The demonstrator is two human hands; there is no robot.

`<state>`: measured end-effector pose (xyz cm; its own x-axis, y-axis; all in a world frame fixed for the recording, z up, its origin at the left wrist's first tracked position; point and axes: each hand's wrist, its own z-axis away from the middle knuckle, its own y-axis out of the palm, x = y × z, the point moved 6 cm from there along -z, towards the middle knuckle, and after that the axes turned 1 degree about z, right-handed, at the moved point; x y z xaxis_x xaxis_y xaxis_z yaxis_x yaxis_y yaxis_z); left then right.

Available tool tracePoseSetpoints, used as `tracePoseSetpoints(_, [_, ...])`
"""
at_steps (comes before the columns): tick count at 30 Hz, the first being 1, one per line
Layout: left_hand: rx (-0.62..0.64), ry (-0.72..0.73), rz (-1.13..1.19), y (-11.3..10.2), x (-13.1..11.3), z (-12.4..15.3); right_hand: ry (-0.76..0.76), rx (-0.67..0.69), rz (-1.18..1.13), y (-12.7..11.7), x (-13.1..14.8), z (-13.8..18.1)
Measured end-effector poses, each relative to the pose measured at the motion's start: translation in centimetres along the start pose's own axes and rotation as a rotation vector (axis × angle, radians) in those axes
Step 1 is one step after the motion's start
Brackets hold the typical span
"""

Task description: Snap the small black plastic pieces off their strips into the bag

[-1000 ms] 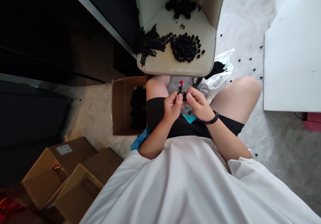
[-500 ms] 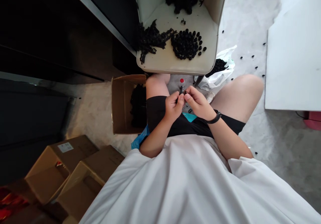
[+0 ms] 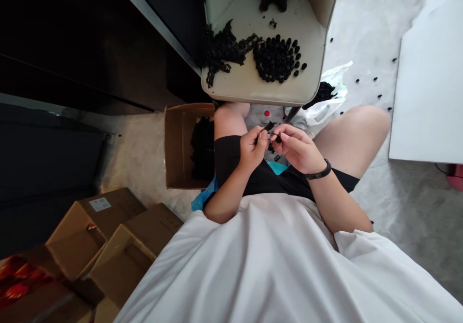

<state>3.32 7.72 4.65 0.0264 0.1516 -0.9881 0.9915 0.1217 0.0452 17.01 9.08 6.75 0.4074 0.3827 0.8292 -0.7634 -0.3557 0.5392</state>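
- Gripping a dark strip [image 3: 269, 126]: left hand [image 3: 253, 147], closed.
- Pinching a small black piece [image 3: 278, 139]: right hand [image 3: 299, 148], closed.
- Lying on pale chair seat [image 3: 242, 89]: clustered black pellets [image 3: 274, 60].

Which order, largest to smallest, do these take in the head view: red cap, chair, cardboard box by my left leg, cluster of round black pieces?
1. Chair, though the frame cuts off its top
2. Cardboard box
3. Cluster of round black pieces
4. Red cap
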Motion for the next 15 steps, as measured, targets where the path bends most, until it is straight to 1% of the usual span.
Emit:
tracePoseSetpoints(2, [0.016, 0.059, -0.143, -0.2, -0.1, 0.0, 0.058, -0.014, -0.026, -0.1, -0.2, 0.1])
tracePoseSetpoints(4, [0.02, 0.104, -0.223, -0.3, -0.1, 0.0, 0.064, -0.034, 0.041, -0.5, -0.5, 0.3])
tracePoseSetpoints(7, [-0.034, 0.114, -0.238, -1.0, 0.4, 0.0, -0.019, -0.097, 0.196, -1.4, -0.1, 0.5])
tracePoseSetpoints(9, [-0.092, 0.113, -0.232, -1.8, 0.7, 0.0, -0.063, -0.104, 0.269, -1.8, 0.4, 0.8])
tracePoseSetpoints(12, [-0.118, 0.138, -0.272, -2.5, 1.0, 0.3, -0.064, -0.082, 0.34, -2.4, 1.2, 1.0])
tracePoseSetpoints(15, [-0.121, 0.14, -0.296, -2.6, 1.4, 0.6, -0.021, -0.108, 0.332, -3.5, 1.2, 1.0])
